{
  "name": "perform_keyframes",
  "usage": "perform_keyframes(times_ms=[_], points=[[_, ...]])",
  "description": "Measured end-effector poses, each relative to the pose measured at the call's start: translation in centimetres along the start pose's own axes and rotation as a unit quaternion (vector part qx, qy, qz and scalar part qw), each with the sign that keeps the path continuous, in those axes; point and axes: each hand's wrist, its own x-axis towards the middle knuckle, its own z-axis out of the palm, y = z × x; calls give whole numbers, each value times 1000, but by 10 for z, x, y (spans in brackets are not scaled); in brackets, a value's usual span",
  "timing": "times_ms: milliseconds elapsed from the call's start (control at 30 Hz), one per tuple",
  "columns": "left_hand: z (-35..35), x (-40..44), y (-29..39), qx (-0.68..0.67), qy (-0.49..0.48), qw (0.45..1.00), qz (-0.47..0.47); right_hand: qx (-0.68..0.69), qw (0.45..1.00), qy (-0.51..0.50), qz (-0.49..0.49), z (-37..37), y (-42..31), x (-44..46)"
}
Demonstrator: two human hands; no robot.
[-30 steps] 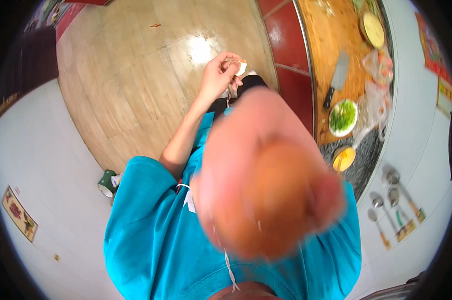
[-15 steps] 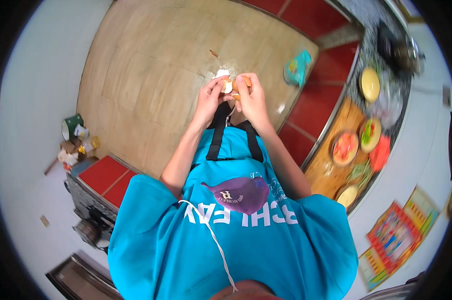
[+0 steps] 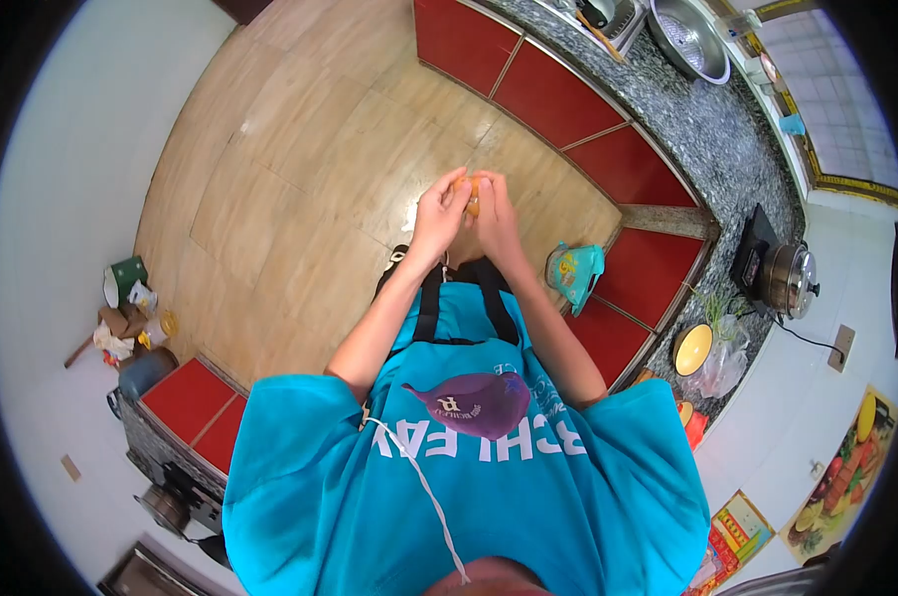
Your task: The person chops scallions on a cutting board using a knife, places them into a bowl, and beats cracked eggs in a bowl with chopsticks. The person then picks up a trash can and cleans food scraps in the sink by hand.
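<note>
My left hand (image 3: pixel 436 214) and my right hand (image 3: pixel 497 221) are close together in front of my body, above the tiled floor. Between their closed fingers sit brown eggshells (image 3: pixel 473 202), partly covered by the fingertips. Both hands touch the shells, and I cannot make out how the pieces are divided between them. A teal bag (image 3: pixel 576 275) with yellow print stands to the right of my right forearm, against the red cabinets.
Red cabinets (image 3: pixel 548 94) under a granite counter (image 3: pixel 658 129) curve along the right. On it are a metal basin (image 3: pixel 689 42), a steel pot (image 3: pixel 789 278) and a yellow bowl (image 3: pixel 692 350). Boxes and other clutter (image 3: pixel 126 318) lie at the left wall.
My view has turned right, towards the basin end of the counter. My hands have come closer together, and the white shell interior that showed earlier is now hidden.
</note>
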Motion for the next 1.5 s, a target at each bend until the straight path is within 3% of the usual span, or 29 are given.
perform_keyframes(times_ms=[200, 267, 400, 700, 767, 833, 900, 933, 967, 1000, 1033, 1067, 1100, 1167, 1233, 1367, 1433, 1500], points=[[35, 138, 38, 20, -58, 998, 1, 36, 997, 50, -35, -13, -15, 131], [53, 184, 51, 16, -39, 998, 39, 16, 992, 121, -37, -21, -14, 183], [80, 280, 80, 11, -36, 999, 21, 150, 981, 115, -33, -37, -45, 285], [126, 463, 152, -81, -63, 995, -9, 95, 988, 117, -44, -70, -102, 480], [136, 503, 162, -82, -69, 994, -19, 138, 982, 122, -49, -73, -111, 520], [133, 557, 143, -69, -106, 991, -32, 107, 981, 143, -70, -78, -71, 570], [133, 599, 135, -28, -92, 993, -69, -20, 991, 135, -9, -81, -65, 594], [139, 609, 147, 28, -65, 989, -132, 0, 991, 112, 77, -84, -88, 595], [136, 632, 126, 47, -77, 991, -96, 2, 987, 137, 79, -90, -65, 610], [137, 648, 121, 43, -94, 986, -131, -41, 981, 178, 60, -98, -18, 624], [143, 646, 138, 39, -104, 979, -169, -85, 973, 211, 46, -96, -37, 620], [150, 639, 157, 20, -109, 973, -203, 53, 970, 207, 119, -102, -58, 609], [155, 647, 153, 29, -120, 970, -212, 58, 965, 221, 125, -108, -52, 617], [164, 661, 140, -100, -137, 952, -254, 39, 953, 281, 107, -126, -30, 632], [184, 672, 140, -91, -148, 944, -280, 82, 942, 307, 106, -146, -46, 644], [216, 688, 132, -158, -154, 922, -317, 32, 902, 429, 30, -202, -37, 688], [232, 692, 129, -198, -138, 913, -329, -68, 895, 436, 67, -238, -29, 702], [245, 697, 127, -211, -131, 912, -327, -195, 878, 436, 16, -264, -20, 718]])
